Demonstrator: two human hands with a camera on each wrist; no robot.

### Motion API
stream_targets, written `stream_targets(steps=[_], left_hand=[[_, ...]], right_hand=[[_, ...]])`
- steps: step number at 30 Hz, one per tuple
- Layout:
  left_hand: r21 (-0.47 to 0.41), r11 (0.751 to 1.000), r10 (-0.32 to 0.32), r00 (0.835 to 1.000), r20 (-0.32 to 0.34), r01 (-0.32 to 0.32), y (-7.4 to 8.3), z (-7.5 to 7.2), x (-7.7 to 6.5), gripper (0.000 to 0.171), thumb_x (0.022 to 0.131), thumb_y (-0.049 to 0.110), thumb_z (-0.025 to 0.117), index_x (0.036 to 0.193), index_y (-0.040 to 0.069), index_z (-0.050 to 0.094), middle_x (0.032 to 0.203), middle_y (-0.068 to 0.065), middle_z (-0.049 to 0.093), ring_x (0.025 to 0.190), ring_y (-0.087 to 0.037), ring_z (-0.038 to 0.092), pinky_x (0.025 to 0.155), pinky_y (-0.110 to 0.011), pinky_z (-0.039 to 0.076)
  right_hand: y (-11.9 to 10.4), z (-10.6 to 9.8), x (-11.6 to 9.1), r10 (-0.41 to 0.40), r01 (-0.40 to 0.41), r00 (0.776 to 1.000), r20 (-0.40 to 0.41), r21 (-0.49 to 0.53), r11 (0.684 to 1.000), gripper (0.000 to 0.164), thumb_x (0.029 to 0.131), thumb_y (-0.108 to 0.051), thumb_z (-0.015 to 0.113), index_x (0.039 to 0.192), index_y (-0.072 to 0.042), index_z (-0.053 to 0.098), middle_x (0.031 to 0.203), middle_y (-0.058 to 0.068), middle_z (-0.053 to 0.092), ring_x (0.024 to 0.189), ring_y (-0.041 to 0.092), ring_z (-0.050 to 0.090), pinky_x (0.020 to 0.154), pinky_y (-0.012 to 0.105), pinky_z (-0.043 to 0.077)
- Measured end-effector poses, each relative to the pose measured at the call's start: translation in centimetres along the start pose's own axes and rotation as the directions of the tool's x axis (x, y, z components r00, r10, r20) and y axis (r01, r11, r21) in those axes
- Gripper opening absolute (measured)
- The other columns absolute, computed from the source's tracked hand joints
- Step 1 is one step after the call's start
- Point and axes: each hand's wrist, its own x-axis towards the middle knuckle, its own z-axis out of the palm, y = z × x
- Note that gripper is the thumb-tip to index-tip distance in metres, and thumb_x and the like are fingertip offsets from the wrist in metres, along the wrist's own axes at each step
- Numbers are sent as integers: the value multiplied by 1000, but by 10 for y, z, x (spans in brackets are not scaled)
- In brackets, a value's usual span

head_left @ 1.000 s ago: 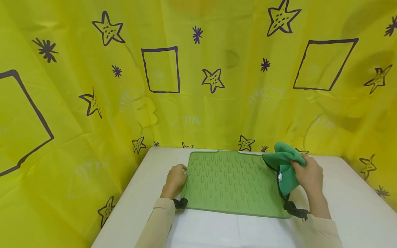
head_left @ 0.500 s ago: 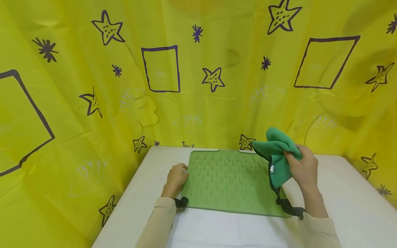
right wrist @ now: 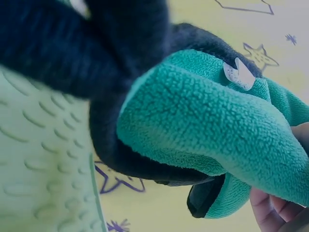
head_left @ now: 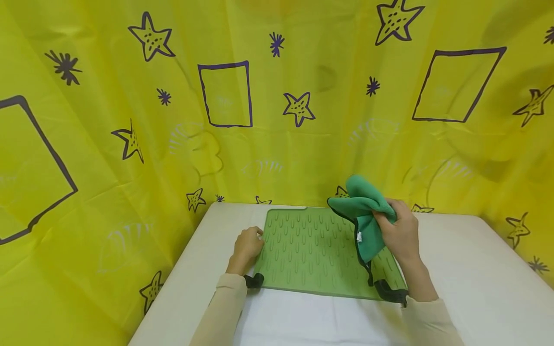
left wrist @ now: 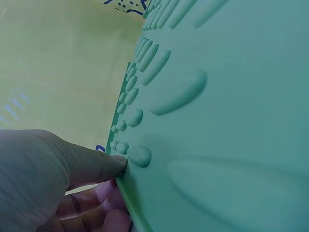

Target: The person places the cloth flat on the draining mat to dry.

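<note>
A green draining mat [head_left: 303, 254] with rows of raised oval ridges is in front of me in the head view. My left hand [head_left: 248, 244] pinches its left edge; the left wrist view shows the thumb [left wrist: 108, 166] on the ridged face and fingers curled behind the edge. My right hand [head_left: 402, 233] grips a bunched green cleaning cloth [head_left: 371, 240] above the mat's right half. That cloth has black edging and a small white label [right wrist: 240, 75], and its pile looks fluffy in the right wrist view. It hides part of the mat. Whether cloth and mat touch, I cannot tell.
The mat is over a white-covered table [head_left: 467, 269]. A yellow curtain [head_left: 277, 154] printed with stars and frames hangs behind and at both sides. Black camera straps [head_left: 389, 291] are at both wrists.
My right hand has carried the cloth leftward, from beyond the mat's right edge to over its right half, rising slightly at first. The left hand keeps its grip on the mat's edge.
</note>
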Motion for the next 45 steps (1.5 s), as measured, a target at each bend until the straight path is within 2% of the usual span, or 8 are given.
stream_targets(steps=[4, 6, 9, 18, 24, 31, 37, 45], left_hand=[[4, 1000, 2, 1000, -2, -2, 1, 0, -1, 27, 93, 9, 66, 119, 3, 72, 114, -18, 75, 73, -22, 60, 66, -37, 53], [6, 1000, 2, 1000, -2, -2, 1, 0, -1, 27, 93, 9, 66, 119, 3, 72, 114, -19, 75, 73, -22, 60, 66, -37, 53], [10, 1000, -1, 1000, -2, 1, 1, 0, -1, 27, 93, 10, 66, 119, 3, 72, 114, -18, 75, 73, -23, 60, 67, -38, 53], [12, 1000, -15, 1000, -1, 15, 2, 0, -1, 27, 93, 10, 66, 119, 4, 72, 113, -18, 75, 72, -23, 59, 64, -35, 49], [7, 1000, -10, 1000, 0, 10, 2, 0, -1, 28, 93, 9, 66, 119, 4, 72, 112, -18, 75, 70, -22, 58, 61, -33, 46], [15, 1000, -14, 1000, 5, 14, 2, -1, 0, 28, 93, 10, 67, 120, 4, 71, 114, -18, 75, 72, -23, 59, 62, -34, 47], [15, 1000, -17, 1000, 4, 17, 2, 0, -1, 27, 94, 10, 66, 120, 4, 71, 114, -18, 75, 72, -23, 59, 63, -33, 47], [18, 1000, -8, 1000, 14, 8, 1, 1, 0, 28, 94, 9, 64, 121, 4, 71, 114, -18, 74, 70, -22, 59, 61, -33, 45]], right_hand=[[-2, 11, -5, 36, -38, 997, 69, 30, 999, 29, 100, -14, 66, 125, 1, 66, 124, 21, 65, 108, 21, 61, 88, 33, 46], [-2, 18, -7, 43, -48, 994, 101, 46, 998, 29, 101, -15, 64, 125, 2, 64, 125, 22, 64, 111, 37, 61, 90, 44, 48], [0, 28, -10, 48, -57, 990, 132, 66, 996, 30, 101, -15, 64, 126, 1, 63, 127, 24, 63, 112, 41, 60, 92, 54, 48], [10, 60, -22, 103, -127, 979, 177, 130, 983, 32, 101, -13, 63, 129, 1, 62, 132, 25, 61, 120, 41, 56, 99, 56, 46], [18, 75, -29, 107, -129, 963, 246, 73, 989, 32, 101, -10, 63, 130, 2, 63, 131, 28, 63, 121, 45, 58, 98, 58, 48], [31, 83, -39, 139, -136, 890, 433, -38, 990, 32, 102, -15, 62, 131, -3, 62, 131, 24, 64, 113, 41, 60, 93, 57, 50], [35, 88, -45, 108, -84, 839, 533, -69, 994, 31, 100, -11, 61, 130, -4, 62, 126, 22, 65, 111, 38, 61, 94, 57, 50], [31, 89, -52, 46, -15, 734, 677, -51, 999, 43, 97, -12, 67, 138, -1, 55, 136, 24, 59, 124, 40, 57, 104, 62, 45]])
